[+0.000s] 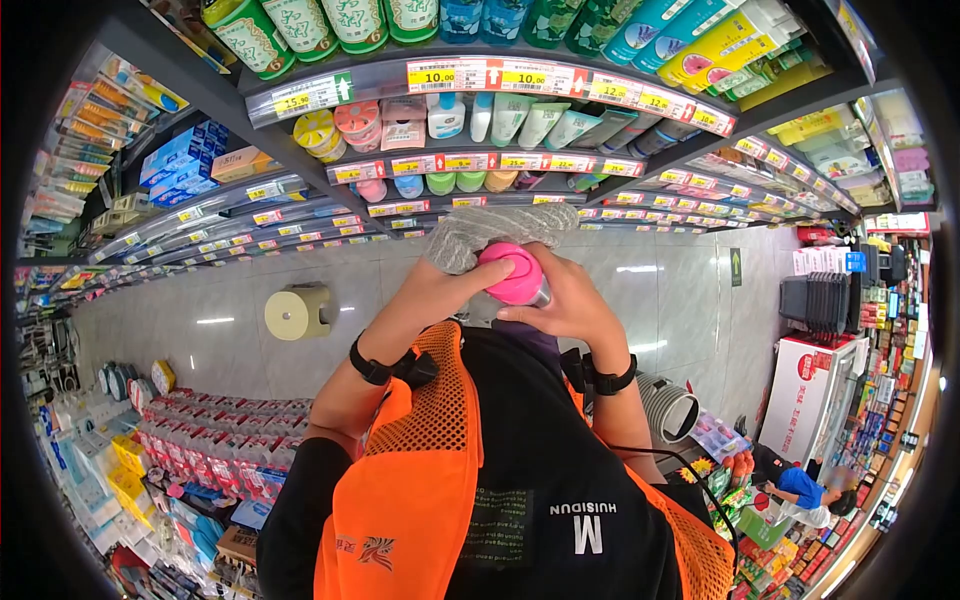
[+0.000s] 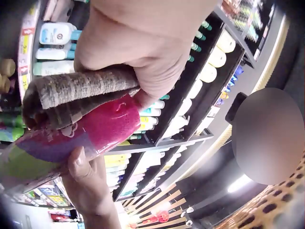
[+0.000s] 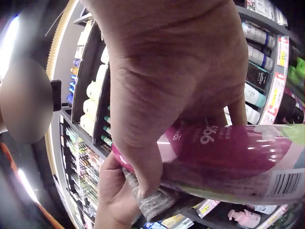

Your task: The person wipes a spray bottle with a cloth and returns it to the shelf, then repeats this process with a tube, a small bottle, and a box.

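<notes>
Your left hand (image 2: 138, 40) pinches a folded grey cloth (image 2: 86, 88) against the pink cap (image 1: 514, 276); your curled right hand (image 3: 176, 71) grips the smooth bottle (image 3: 228, 155) beside it. Likely weighty, slippery; hold its body.

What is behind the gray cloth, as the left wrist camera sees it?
Behind the gray cloth is part of the pink-topped bottle; pale bottles show beyond its edge. The stretch of bottle it covers, and anything else directly behind it, cannot be seen.
</notes>
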Tool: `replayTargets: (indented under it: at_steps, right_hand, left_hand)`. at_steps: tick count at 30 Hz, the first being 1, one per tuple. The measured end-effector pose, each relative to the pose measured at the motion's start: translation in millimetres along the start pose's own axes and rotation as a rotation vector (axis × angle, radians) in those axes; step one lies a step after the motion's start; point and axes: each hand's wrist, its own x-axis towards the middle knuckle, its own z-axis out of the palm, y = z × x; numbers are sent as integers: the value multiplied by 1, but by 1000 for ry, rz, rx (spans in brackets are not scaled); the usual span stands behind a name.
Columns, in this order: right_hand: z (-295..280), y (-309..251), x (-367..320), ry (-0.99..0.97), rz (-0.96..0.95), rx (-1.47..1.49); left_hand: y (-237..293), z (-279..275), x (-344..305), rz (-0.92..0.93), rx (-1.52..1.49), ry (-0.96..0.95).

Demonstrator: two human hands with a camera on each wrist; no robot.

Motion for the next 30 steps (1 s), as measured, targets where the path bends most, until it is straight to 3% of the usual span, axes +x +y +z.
replayTargets:
  at_steps: [14,17,19,25,30]
  right_hand:
    - [0,5,0,-12,52,-52]
    - [7,18,-2,86,-13,243]
    - [14,44,-9,83,82,475]
    - [27,72,-12,82,143,1058]
    - [27,63,-4,99,66,1300]
  left_hand:
    - [-15,-3,4,-99,-127,39]
    - [-18,-8,7,-193,-231,106]
    - [-34,-15,9,-242,-403,190]
    - [-51,-25,9,-203,-528,127]
    - [-88,-39,6,-47,-166,97]
